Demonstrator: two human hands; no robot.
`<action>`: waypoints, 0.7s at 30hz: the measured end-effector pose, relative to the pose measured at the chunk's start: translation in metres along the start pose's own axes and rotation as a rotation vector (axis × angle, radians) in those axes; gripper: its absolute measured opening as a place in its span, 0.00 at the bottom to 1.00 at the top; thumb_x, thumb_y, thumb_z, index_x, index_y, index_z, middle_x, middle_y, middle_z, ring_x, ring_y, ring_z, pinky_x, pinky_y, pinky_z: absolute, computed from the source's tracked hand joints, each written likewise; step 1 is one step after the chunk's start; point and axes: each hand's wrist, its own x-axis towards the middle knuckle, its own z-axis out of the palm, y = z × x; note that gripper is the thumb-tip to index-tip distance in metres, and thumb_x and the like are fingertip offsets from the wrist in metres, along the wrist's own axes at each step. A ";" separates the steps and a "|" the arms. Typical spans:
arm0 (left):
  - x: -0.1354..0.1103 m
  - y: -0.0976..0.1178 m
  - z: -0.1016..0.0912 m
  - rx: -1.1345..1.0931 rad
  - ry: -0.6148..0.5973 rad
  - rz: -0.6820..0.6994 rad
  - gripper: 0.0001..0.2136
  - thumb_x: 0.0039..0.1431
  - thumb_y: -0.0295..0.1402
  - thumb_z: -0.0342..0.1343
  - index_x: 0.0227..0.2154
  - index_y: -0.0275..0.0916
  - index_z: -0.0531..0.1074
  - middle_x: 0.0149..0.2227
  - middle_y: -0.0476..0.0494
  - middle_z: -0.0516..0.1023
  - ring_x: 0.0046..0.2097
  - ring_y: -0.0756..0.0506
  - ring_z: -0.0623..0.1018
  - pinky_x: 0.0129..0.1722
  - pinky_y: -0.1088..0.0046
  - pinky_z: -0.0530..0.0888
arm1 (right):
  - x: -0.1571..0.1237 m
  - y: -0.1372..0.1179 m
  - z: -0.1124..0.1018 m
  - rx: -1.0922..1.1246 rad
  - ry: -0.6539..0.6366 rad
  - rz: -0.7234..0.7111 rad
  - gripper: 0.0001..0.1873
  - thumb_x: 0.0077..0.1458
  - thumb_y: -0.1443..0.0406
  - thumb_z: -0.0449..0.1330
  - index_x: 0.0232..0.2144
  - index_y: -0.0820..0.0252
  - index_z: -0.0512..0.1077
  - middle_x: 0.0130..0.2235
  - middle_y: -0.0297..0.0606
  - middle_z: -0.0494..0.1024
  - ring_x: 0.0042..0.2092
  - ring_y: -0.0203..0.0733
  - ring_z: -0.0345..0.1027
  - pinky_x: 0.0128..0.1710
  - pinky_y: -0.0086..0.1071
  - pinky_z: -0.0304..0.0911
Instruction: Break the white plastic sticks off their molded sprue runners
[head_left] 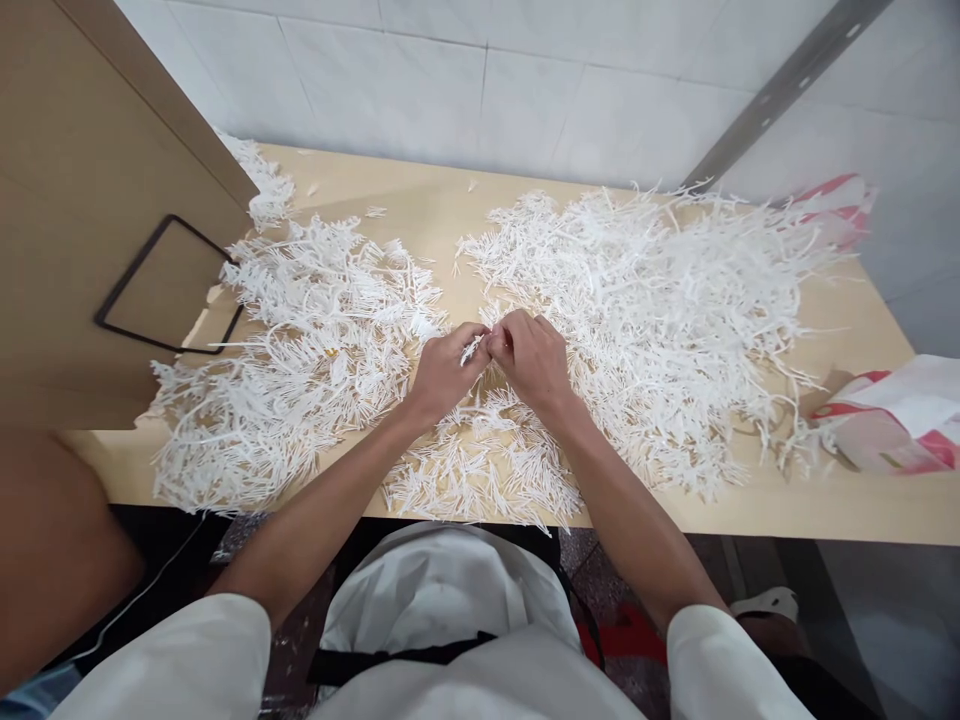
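Note:
My left hand (pixel 444 375) and my right hand (pixel 534 362) meet fingertip to fingertip low over the middle of the table. Closed in a pinch, my left hand holds a few thin white plastic-looking pieces (pixel 471 349). The fingers of my right hand are bent and pressed together against the left fingertips; what they grip is hidden. A big tangled heap of thin, branching white strands (pixel 645 290) lies to the right. On the left is another heap of short white pieces (pixel 330 280), and a loose scatter of them (pixel 480 470) lies between my forearms.
A large brown cardboard box (pixel 90 180) stands at the left, with a black wire frame (pixel 131 270) against it. Red-and-white bags (pixel 892 415) sit at the table's right end. A tiled wall (pixel 420 80) and a slotted metal upright (pixel 765 100) bound the back.

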 end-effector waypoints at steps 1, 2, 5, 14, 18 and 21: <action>0.000 0.001 0.001 -0.022 0.009 -0.017 0.09 0.59 0.40 0.54 0.35 0.41 0.74 0.26 0.51 0.76 0.24 0.53 0.69 0.27 0.75 0.64 | 0.000 0.000 0.000 0.005 0.015 0.001 0.12 0.63 0.64 0.46 0.27 0.55 0.60 0.26 0.33 0.69 0.26 0.35 0.55 0.31 0.33 0.52; 0.000 0.003 0.002 -0.045 0.015 -0.033 0.09 0.58 0.40 0.54 0.34 0.41 0.74 0.25 0.52 0.75 0.24 0.54 0.68 0.27 0.76 0.63 | -0.001 -0.001 0.000 0.017 0.029 0.006 0.11 0.63 0.64 0.46 0.27 0.55 0.60 0.26 0.33 0.69 0.26 0.35 0.55 0.30 0.33 0.52; -0.001 0.010 0.005 -0.112 0.016 -0.074 0.10 0.58 0.40 0.54 0.33 0.39 0.73 0.25 0.51 0.74 0.24 0.54 0.66 0.26 0.76 0.63 | -0.002 0.000 0.002 0.063 0.075 0.016 0.11 0.63 0.65 0.46 0.27 0.56 0.59 0.26 0.31 0.67 0.27 0.34 0.54 0.29 0.31 0.51; 0.016 -0.005 -0.001 -0.303 0.322 -0.318 0.06 0.57 0.33 0.55 0.31 0.35 0.72 0.23 0.51 0.70 0.22 0.56 0.64 0.22 0.79 0.61 | -0.005 -0.015 -0.007 0.272 0.475 -0.123 0.07 0.61 0.66 0.47 0.29 0.54 0.56 0.24 0.29 0.61 0.26 0.34 0.57 0.27 0.31 0.54; 0.020 -0.005 0.002 -0.448 0.183 -0.245 0.10 0.59 0.39 0.55 0.33 0.37 0.71 0.21 0.54 0.64 0.22 0.56 0.61 0.22 0.80 0.60 | -0.004 -0.016 -0.009 0.416 0.344 0.122 0.06 0.63 0.62 0.49 0.34 0.54 0.64 0.27 0.30 0.69 0.27 0.31 0.64 0.30 0.31 0.61; 0.017 0.000 0.005 -0.458 0.112 -0.230 0.13 0.59 0.43 0.54 0.33 0.37 0.71 0.19 0.56 0.59 0.21 0.57 0.57 0.21 0.80 0.58 | -0.001 -0.003 -0.003 0.493 0.199 0.359 0.10 0.63 0.59 0.50 0.40 0.54 0.69 0.30 0.30 0.73 0.28 0.30 0.68 0.33 0.31 0.65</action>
